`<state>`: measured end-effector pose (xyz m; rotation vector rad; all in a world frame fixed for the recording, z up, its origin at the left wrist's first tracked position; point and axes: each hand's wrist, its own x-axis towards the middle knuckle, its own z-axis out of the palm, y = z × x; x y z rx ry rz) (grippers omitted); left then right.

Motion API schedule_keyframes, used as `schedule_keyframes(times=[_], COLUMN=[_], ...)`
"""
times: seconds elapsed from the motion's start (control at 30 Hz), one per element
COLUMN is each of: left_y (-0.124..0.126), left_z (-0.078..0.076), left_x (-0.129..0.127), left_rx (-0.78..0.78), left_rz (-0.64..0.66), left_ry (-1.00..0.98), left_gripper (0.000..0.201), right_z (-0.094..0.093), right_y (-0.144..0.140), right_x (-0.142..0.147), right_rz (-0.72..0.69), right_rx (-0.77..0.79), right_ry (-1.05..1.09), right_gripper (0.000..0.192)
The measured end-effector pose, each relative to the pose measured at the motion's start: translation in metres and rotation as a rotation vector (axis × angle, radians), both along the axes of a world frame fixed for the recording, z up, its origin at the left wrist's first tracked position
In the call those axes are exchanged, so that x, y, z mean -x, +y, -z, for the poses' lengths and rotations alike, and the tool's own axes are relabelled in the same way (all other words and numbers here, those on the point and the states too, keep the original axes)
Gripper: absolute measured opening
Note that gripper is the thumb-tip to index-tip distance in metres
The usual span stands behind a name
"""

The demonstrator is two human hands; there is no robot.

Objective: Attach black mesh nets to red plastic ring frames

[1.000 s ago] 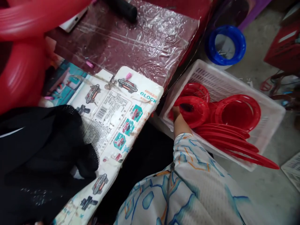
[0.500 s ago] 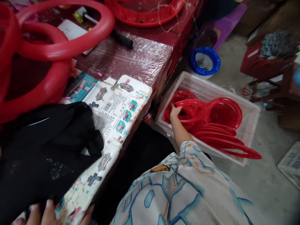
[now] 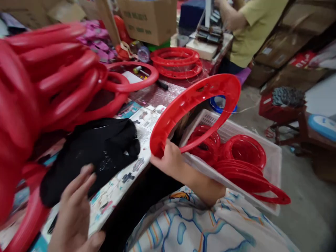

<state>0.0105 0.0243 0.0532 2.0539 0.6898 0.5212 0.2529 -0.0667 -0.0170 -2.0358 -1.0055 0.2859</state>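
Note:
My right hand (image 3: 170,159) grips the near end of a red plastic ring (image 3: 225,85), which is tilted up between the table edge and the crate. Moulded ribs show along the ring's inner side. In the lower left, my left hand (image 3: 76,213) is raised with its fingers apart and nothing in it. Behind that hand a black cloth (image 3: 99,154) lies on the table, over a flattened printed cardboard sheet (image 3: 143,154). A white plastic crate (image 3: 275,175) on the right holds several more red rings (image 3: 245,150).
Thick red rings (image 3: 60,80) are heaped at the left of the table. Farther back lie a stack of red rings (image 3: 175,57), a screwdriver (image 3: 141,71) and a cardboard box (image 3: 149,22). A blue-rimmed bucket (image 3: 216,105) stands behind the crate. A co-worker in a yellow shirt (image 3: 252,31) is beyond.
My right hand has lifted a red ring out of the crate and brought it left towards the table edge. My left hand has risen from the cardboard's edge. The view has tilted up.

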Motion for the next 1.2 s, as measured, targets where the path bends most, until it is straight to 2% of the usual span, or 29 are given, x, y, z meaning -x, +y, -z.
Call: schedule_keyframes(times=[0.03, 0.1, 0.17, 0.2, 0.3, 0.37, 0.47, 0.53, 0.63, 0.67, 0.73, 0.83, 0.87, 0.93, 1.03, 1.2], left_y=[-0.001, 0.001, 0.011, 0.018, 0.046, 0.063, 0.082, 0.089, 0.095, 0.096, 0.097, 0.095, 0.094, 0.092, 0.090, 0.090], left_z=[-0.006, -0.020, -0.033, -0.040, -0.057, -0.063, -0.059, -0.050, -0.034, -0.029, -0.020, -0.012, -0.011, -0.008, -0.006, -0.003], left_x=[-0.013, -0.039, -0.058, -0.065, -0.070, -0.064, -0.051, -0.042, -0.031, -0.028, -0.022, -0.017, -0.017, -0.017, -0.019, -0.022], left_rx=[0.096, 0.244, 0.315, 0.358, 0.565, 0.696, 0.783, 0.793, 0.808, 0.813, 0.831, 0.894, 0.925, 0.975, 0.973, 0.962], left_rz=[-0.006, -0.002, 0.024, -0.013, -0.084, -0.057, -0.040, -0.100, -0.146, -0.141, -0.117, -0.086, -0.083, -0.077, -0.037, -0.027], left_ry=[-0.112, -0.193, -0.333, -0.387, -0.469, -0.451, -0.398, -0.379, -0.389, -0.398, -0.413, -0.440, -0.447, -0.452, -0.446, -0.434], left_gripper=[0.068, 0.065, 0.066, 0.065, 0.060, 0.057, 0.044, 0.037, 0.032, 0.031, 0.030, 0.036, 0.040, 0.048, 0.048, 0.038], right_z=[-0.008, -0.020, -0.026, -0.027, -0.028, -0.027, -0.027, -0.029, -0.039, -0.044, -0.056, -0.071, -0.074, -0.074, -0.064, -0.045], right_y=[0.001, 0.004, 0.007, 0.009, 0.013, 0.016, 0.020, 0.022, 0.026, 0.029, 0.039, 0.061, 0.070, 0.084, 0.097, 0.104], right_x=[0.011, 0.030, 0.047, 0.054, 0.072, 0.081, 0.090, 0.092, 0.084, 0.078, 0.062, 0.041, 0.036, 0.035, 0.047, 0.074], right_rz=[-0.087, -0.249, -0.382, -0.442, -0.618, -0.729, -0.857, -0.920, -0.999, -0.998, -0.908, -0.608, -0.507, -0.381, -0.396, -0.407], right_rx=[0.019, 0.062, 0.111, 0.136, 0.210, 0.256, 0.308, 0.315, 0.253, 0.213, 0.122, -0.017, -0.063, -0.140, -0.165, -0.242], right_ry=[-0.018, -0.042, -0.058, -0.067, -0.107, -0.134, -0.157, -0.151, -0.099, -0.078, -0.060, -0.081, -0.023, 0.250, 0.575, 0.833], right_gripper=[0.049, 0.045, 0.043, 0.043, 0.044, 0.041, 0.036, 0.034, 0.042, 0.043, 0.037, 0.041, 0.045, 0.049, 0.039, 0.037])
